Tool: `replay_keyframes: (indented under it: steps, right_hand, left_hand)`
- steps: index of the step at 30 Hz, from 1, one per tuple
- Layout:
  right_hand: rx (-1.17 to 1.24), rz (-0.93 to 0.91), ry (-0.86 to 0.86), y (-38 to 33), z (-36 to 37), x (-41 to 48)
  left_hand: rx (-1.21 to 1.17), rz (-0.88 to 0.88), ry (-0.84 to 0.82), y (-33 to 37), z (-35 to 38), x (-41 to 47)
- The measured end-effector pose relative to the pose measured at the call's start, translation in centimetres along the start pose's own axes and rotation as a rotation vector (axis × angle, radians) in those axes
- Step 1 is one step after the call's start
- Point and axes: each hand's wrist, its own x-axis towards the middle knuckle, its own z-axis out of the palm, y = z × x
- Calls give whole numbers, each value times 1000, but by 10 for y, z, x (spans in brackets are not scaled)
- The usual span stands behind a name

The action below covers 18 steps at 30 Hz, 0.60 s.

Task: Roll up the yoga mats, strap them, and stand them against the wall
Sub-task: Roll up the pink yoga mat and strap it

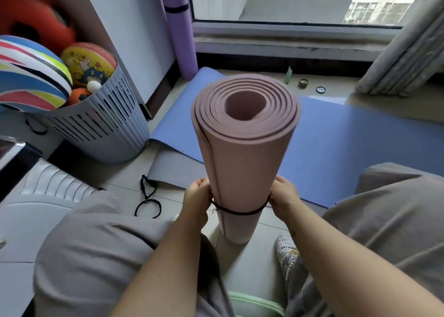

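On the tiled floor point(249, 264), upright: pink yoga mat point(242, 153), matte foam, rolled in a loose spiral round a hollow core. Thin black strap point(237, 212) rings its lower part; left hand point(195, 201) and right hand point(284, 196) pinch it, fingers curled, at either side. Blue mat point(348, 148) lies flat behind.

A room in a high-rise home: the window point(288, 2) looks onto an apartment block point(379, 2). A grey curtain point(403, 59) hangs at the window's right end. A strapped purple mat point(182, 42) stands at its left end. Further left, a slatted basket point(115, 129) holds children's balls point(89, 64). Below the window a blue mat point(336, 143) lies on the tiled floor point(120, 172).
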Motion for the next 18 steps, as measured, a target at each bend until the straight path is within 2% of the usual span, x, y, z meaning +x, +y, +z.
replay_keyframes:
  steps: [4, 7, 10, 13, 16, 18]
  right_hand:
    - [-211, -147, -77, -18, 5, -6]
    - [-464, -241, -94, -28, 0, -20]
    - [-482, -303, -117, -46, -8, -41]
    - [-419, -550, -119, -84, -14, -78]
    - [-619, -865, -290, -126, -22, -129]
    - [-786, -997, -440, -146, -26, -158]
  left_hand:
    - [172, 177, -1, 16, -1, -7]
    - [298, 192, 2, 20, -2, -11]
    - [350, 208, -23, 20, -2, -20]
    - [322, 106, -44, 24, -4, -32]
    - [151, -103, -123, 33, -8, -46]
    - [31, -126, -174, 41, -12, -55]
